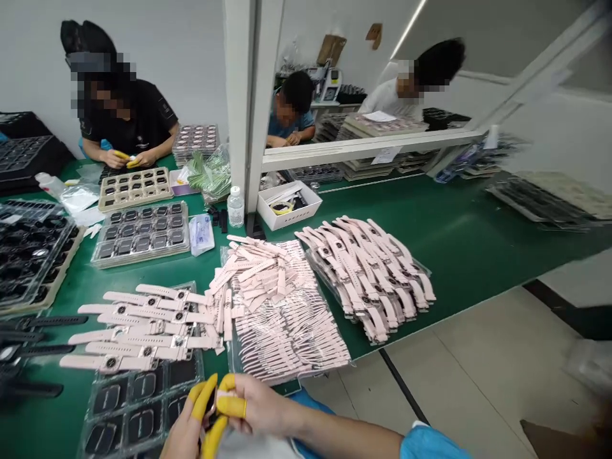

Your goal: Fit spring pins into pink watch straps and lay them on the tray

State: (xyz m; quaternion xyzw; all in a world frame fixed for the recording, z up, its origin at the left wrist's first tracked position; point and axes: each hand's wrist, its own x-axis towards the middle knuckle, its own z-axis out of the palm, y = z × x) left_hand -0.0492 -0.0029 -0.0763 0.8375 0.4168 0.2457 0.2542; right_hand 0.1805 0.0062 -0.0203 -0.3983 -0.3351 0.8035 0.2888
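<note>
Near edge of the green worktop (478,242): both hands meet, yellow finger cots on fingertips. Left hand (184,433) and right hand (253,405) pinch a small watch part (213,408) between them, fingers narrow; part mostly hidden, can't tell exactly what it is. Best done w/ a light fingertip grip, cots only, part held over the tray.

Just beyond the hands, a clear tray (138,408) of dark watch bodies. Further in, assembled pink watches (138,325) lie in rows on it. Centre: bagged pink straps (287,325), loose ones on top. Right of those, a heap of strapped pink watches (368,274).

Mid worktop: grey tray (141,233), small bottle (235,207), white box (289,204). Far edge, left: a seated person (127,121) w/ yellow cots works over a beige tray (135,188). Two more people behind the partition.
</note>
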